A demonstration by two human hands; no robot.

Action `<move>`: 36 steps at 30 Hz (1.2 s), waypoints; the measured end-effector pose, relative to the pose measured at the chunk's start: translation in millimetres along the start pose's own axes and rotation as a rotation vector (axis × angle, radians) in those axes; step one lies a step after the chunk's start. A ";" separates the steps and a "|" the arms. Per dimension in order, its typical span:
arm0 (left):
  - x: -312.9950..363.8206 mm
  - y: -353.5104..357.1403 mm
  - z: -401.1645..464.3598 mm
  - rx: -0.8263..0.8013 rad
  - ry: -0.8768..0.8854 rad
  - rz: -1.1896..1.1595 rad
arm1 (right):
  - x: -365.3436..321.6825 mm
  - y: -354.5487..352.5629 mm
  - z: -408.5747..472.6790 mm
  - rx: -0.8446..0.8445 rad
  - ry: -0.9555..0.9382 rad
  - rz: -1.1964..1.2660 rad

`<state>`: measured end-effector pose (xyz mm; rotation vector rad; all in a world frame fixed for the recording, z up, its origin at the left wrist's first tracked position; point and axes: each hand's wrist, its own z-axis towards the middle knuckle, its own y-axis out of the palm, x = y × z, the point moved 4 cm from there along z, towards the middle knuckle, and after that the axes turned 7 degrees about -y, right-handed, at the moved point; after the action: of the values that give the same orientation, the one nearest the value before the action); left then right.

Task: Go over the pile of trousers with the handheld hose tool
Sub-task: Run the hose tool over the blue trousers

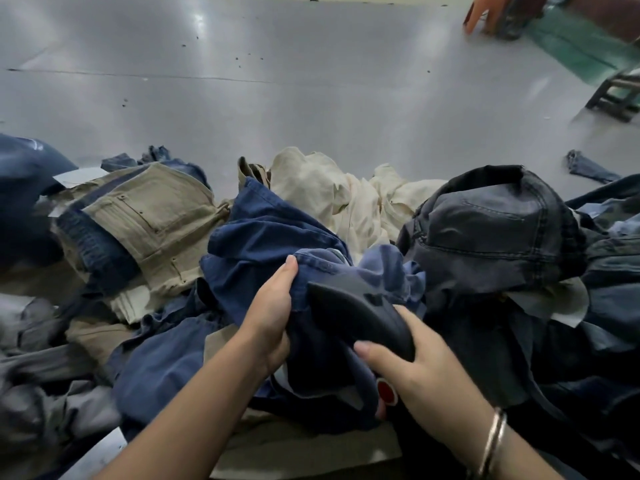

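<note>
At the bottom of the frame, a worker's two bare forearms reach into a heap of garments. The right hand (pixel 415 362), a metal bangle (pixel 491 441) on its wrist at lower right, is wrapped around the rear of the handheld hose tool (pixel 360 313), a dark, smooth, tapering body with a red spot (pixel 386 393) showing under the palm. No hose is visible. The left hand (pixel 273 317), just left of centre, pinches a bunched fold of the blue trousers (pixel 277 230), thumb on top and fingers tucked beneath.

The tool's long axis runs from the right hand at lower right up and leftward, its narrow nose lying against the blue cloth right beside the left thumb. Both hands sit close together, with the left slightly farther up the frame, so the fabric it holds lies directly ahead of the nose; the next pass likely follows that line.

The pile of trousers (pixel 502 244) spreads across the middle of the frame, rumpled and overlapping: khaki trousers (pixel 156 216) at left, cream trousers (pixel 346 195) at centre behind the blue, charcoal denim mounded at right. Beyond, a grey table (pixel 277 98) reaches the top, where another person's hand (pixel 479 15) rests at upper right.
</note>
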<state>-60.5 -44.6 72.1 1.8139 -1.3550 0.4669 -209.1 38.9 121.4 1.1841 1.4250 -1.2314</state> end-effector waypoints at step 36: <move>31.9 -22.0 -14.2 -0.145 0.256 0.052 | -10.6 -94.4 37.4 0.556 -0.411 0.387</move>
<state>-26.5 -51.2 94.6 1.5463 -1.2286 0.5915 -299.4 -4.2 141.5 1.3843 0.5276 -1.5213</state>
